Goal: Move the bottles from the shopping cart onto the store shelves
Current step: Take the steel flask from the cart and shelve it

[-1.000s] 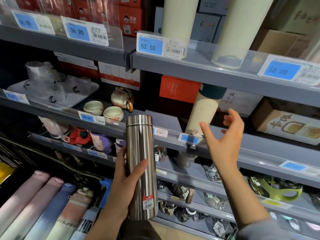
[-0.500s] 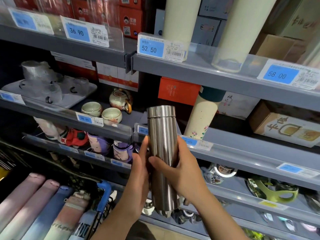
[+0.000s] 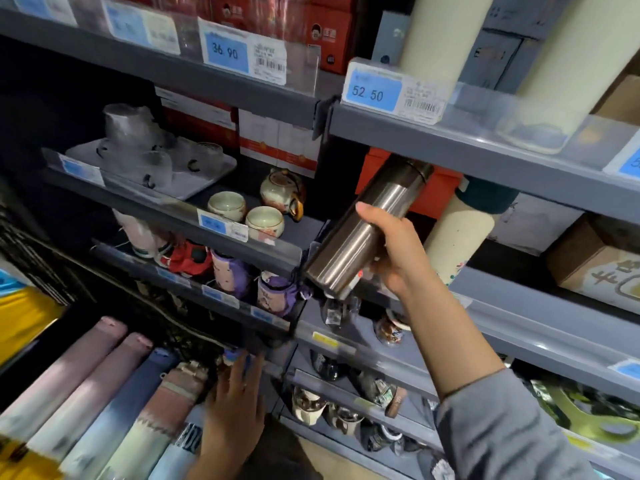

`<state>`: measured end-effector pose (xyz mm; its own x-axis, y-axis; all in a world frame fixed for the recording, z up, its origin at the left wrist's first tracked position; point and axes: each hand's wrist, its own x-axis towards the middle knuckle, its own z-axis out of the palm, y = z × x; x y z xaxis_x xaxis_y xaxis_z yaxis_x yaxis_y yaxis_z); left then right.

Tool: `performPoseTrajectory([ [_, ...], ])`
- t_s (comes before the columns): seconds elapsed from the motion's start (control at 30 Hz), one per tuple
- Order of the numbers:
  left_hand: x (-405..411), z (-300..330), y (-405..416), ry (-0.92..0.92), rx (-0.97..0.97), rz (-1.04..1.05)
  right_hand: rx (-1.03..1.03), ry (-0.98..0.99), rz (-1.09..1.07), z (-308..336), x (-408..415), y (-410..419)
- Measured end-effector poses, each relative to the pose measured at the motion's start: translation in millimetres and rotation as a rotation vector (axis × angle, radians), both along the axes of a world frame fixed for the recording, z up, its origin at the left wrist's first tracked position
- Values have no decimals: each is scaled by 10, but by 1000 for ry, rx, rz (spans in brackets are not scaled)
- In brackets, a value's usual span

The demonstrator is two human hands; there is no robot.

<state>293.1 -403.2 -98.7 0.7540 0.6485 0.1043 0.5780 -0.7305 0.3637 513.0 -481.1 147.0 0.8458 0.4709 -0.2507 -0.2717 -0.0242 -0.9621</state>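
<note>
So the right hand (image 3: 394, 254) has its grip wrapped round the lower half of the tall brushed-steel flask bottle (image 3: 367, 230), which tilts with its cap up and right, into the gap above the grey middle shelf (image 3: 540, 306). Left hand (image 3: 232, 407) hangs low with fingers spread, near the pastel bottles (image 3: 104, 393), though it's too blurry to say if it's touching. Right one's clearly nearer the shelf.

The left hand (image 3: 232, 407) released the steel bottle (image 3: 363, 230) and dropped; the right hand (image 3: 398, 251) tilts it shelfward.
</note>
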Motion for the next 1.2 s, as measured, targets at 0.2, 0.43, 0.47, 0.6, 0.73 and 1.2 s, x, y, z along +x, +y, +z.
performPoseTrajectory([
  [0.2,157,70,28,120,-108,106,82,-7,-91,59,153,126],
  [0.43,200,-10,50,135,-102,144,118,-10,-124,87,223,208],
  [0.47,205,-17,59,137,-82,143,121,-6,-129,80,222,222],
  [0.6,201,-80,76,92,18,126,123,-11,-157,61,211,226],
  [0.73,209,-110,75,60,40,126,169,-40,-217,-12,207,215],
  [1.2,187,-69,62,94,-9,107,-89,-358,-253,-271,269,371],
])
